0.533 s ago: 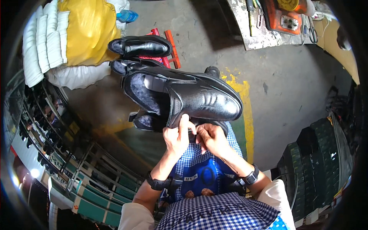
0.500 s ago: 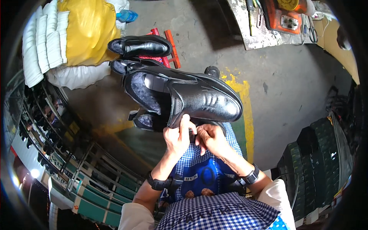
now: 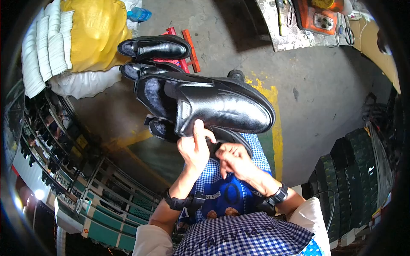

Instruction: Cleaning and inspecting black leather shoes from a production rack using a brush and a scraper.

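Note:
A black leather slip-on shoe (image 3: 226, 104) lies across in front of me, toe to the right and the opening with its grey fleece lining to the left. My left hand (image 3: 194, 150) grips the near edge of that shoe, thumb up against its side. Just right of it, my right hand (image 3: 236, 161) is closed with curled fingers, apart from the shoe's upper; whatever it may hold is hidden. Beneath lies another black shoe (image 3: 161, 129), partly covered. Farther off are two more black shoes, the far shoe (image 3: 164, 49) and the half-hidden shoe (image 3: 143, 69).
The far shoes rest by a red stand (image 3: 192, 53). Yellow sacking (image 3: 98, 36) and white padded rolls (image 3: 42, 51) are stacked at the far left. A worktable (image 3: 294, 40) with tools stands at the far right, dark stacked material (image 3: 350, 183) at the right, racks (image 3: 51, 141) at the left.
The held shoe has tilted and shifted slightly, its toe lower and farther right. My left hand moved a little left and up; my right hand drew slightly away from it.

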Available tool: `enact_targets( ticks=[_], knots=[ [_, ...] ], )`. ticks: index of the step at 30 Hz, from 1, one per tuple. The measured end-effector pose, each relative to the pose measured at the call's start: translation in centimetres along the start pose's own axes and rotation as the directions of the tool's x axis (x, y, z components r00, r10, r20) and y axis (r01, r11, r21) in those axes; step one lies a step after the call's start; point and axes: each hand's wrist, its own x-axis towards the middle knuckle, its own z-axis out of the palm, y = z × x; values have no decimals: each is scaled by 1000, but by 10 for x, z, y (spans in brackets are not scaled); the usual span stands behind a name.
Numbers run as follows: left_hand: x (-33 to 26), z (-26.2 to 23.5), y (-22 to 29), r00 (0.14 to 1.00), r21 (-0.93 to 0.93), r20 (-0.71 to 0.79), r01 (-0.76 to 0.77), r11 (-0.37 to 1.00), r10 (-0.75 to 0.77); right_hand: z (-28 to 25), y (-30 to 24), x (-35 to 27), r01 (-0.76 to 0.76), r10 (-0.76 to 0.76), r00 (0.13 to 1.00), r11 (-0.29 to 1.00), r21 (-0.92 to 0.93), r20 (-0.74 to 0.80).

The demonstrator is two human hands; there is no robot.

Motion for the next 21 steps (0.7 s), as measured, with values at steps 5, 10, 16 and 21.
enact_targets(
  ticks=[5, 10, 16, 21],
  knots=[
    [7, -8, 0, 996, -93, 4, 85, 992, -85, -5, 6, -13, 92, -90, 977, 996, 1, 193],
    [1, 7, -10, 990, -146, -47, 125, 981, -133, 32, -17, -53, -33, 123, 855, 982, -184, 504],
    [-9, 6, -17, 997, -233, -75, -6, 973, -12, -13, -33, -5, 311, -541, 835, 611, -728, -98],
    [-11, 8, -23, 994, -213, -105, -44, 976, 21, -10, -29, 22, 305, -596, 803, 379, -874, 22]
  ],
)
